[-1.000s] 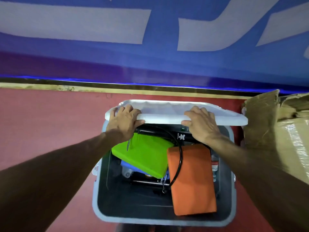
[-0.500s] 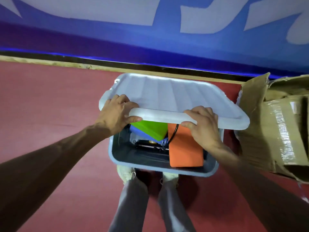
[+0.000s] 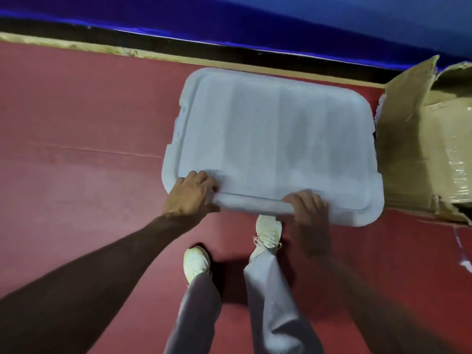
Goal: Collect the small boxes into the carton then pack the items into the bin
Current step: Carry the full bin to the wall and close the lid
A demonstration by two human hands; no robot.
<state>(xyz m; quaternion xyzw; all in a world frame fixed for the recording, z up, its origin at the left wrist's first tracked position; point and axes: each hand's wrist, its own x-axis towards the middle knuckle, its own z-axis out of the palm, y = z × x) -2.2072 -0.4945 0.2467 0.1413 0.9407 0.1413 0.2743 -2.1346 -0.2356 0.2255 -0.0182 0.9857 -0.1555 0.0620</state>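
Lid point(image 3: 270, 139) now drawn fully over the bin on the floor, hiding its contents, left hand point(image 3: 190, 196) and right hand point(image 3: 305, 209) both grasping its near rim; uneven pressing could leave the far edge unseated.

Both bare forearms are reaching forward and down from the lower corners of the view. The left hand point(image 3: 190, 194) is curling over a lid's point(image 3: 275, 139) near edge, fingers on top, thumb underneath. The right hand point(image 3: 307, 209) is gripping the same edge further right, fingers wrapping over it. Both legs are standing below, feet apart; the right arm is blurred.
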